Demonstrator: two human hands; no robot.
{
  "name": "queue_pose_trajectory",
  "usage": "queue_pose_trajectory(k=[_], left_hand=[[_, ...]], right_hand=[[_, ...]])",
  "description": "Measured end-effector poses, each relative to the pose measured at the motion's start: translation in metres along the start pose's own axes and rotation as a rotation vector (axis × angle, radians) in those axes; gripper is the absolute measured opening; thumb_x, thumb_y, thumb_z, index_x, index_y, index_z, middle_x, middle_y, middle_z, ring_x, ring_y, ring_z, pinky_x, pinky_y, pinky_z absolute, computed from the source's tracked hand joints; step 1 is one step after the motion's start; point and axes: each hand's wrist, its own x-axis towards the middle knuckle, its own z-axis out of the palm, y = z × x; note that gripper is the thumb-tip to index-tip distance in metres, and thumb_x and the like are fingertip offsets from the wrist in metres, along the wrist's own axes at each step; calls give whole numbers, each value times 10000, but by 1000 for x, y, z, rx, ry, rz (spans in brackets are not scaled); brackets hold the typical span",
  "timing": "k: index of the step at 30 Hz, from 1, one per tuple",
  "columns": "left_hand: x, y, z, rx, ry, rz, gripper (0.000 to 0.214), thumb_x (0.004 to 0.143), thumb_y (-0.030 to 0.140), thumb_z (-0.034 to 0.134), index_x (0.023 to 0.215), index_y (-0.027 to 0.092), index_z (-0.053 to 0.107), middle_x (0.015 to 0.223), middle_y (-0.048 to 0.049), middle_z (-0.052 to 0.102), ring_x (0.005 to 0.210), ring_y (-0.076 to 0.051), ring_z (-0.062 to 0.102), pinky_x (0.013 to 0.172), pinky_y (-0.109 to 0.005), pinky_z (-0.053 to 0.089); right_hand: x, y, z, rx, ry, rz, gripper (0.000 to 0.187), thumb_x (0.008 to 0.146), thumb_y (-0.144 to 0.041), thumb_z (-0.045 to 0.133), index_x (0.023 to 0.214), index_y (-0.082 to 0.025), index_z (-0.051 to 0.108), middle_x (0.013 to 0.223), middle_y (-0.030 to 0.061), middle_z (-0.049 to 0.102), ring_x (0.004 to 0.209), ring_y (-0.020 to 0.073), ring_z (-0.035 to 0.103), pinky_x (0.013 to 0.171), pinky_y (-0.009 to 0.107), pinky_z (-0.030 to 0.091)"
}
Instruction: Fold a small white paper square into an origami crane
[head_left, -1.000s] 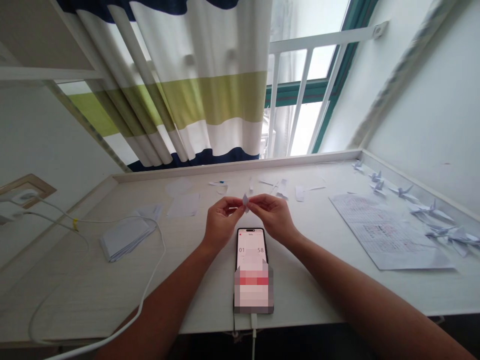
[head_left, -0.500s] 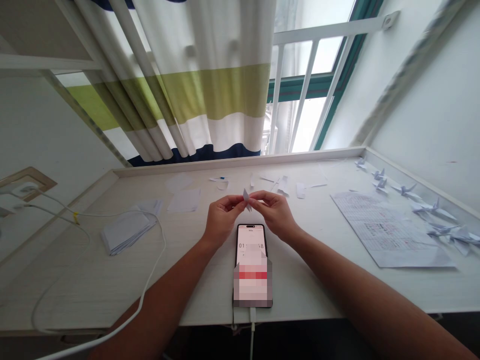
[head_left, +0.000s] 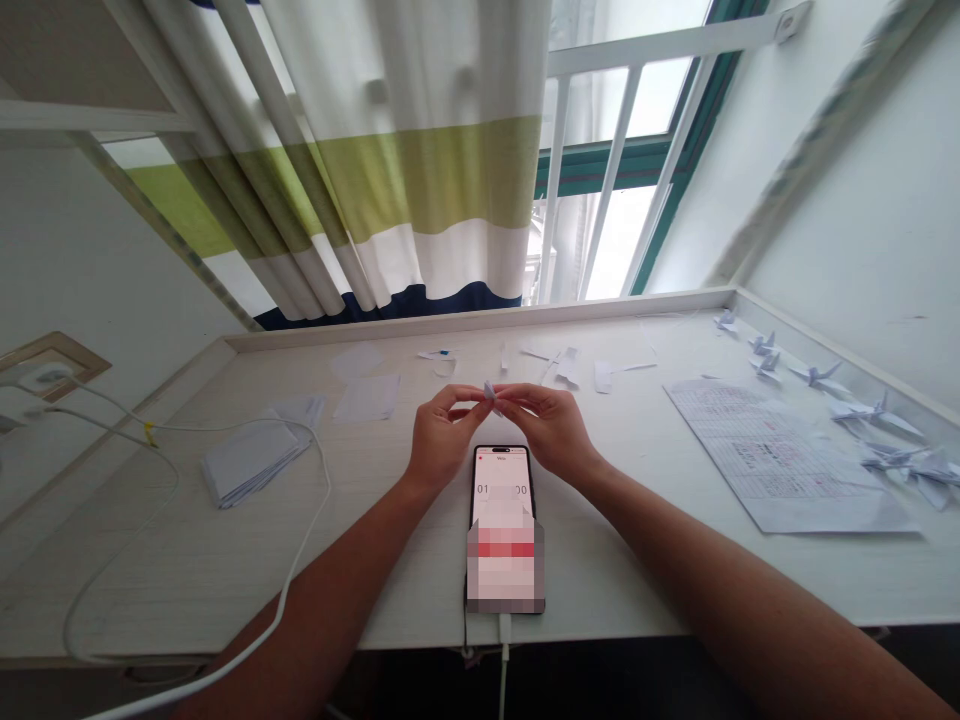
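your left hand (head_left: pixel 444 440) and right hand (head_left: pixel 551 432) met over the desk (head_left: pixel 600 590), each grip pinched closed on the same small folded paper (head_left: pixel 489 389). that piece sat between your fingertips, just beyond the phone (head_left: pixel 501 474). folded paper birds (head_left: pixel 819 376) stood along the desk's right side, near a written sheet (head_left: pixel 780 460).
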Motion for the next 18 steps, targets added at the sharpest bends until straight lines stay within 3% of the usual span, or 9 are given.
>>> queue_pose_trajectory(k=[9,13,18], left_hand=[[-5,4,4,35,14,39,175,846,361,831,923,204,822,1145,-97,822,1121,-274,768,1081,-480,580],[-5,7,3,90,26,59,192,857,368,822,961,207,821,1094,-84,825,1059,-249,772,1002,-434,615],[-1,5,0,87,-4,27,247,849,385,829,1027,214,821,1035,-73,819,975,-226,760,903,-385,619]], right_hand=[[-1,-3,0,-22,39,-3,236,849,-507,827,924,-284,847,928,44,838,891,244,791,907,476,651],[-1,-6,0,-6,26,-18,237,816,-498,859,901,-278,839,970,48,834,949,249,788,952,486,639],[0,-5,-1,122,20,76,310,737,-479,923,915,-251,810,933,53,830,885,231,784,916,475,649]])
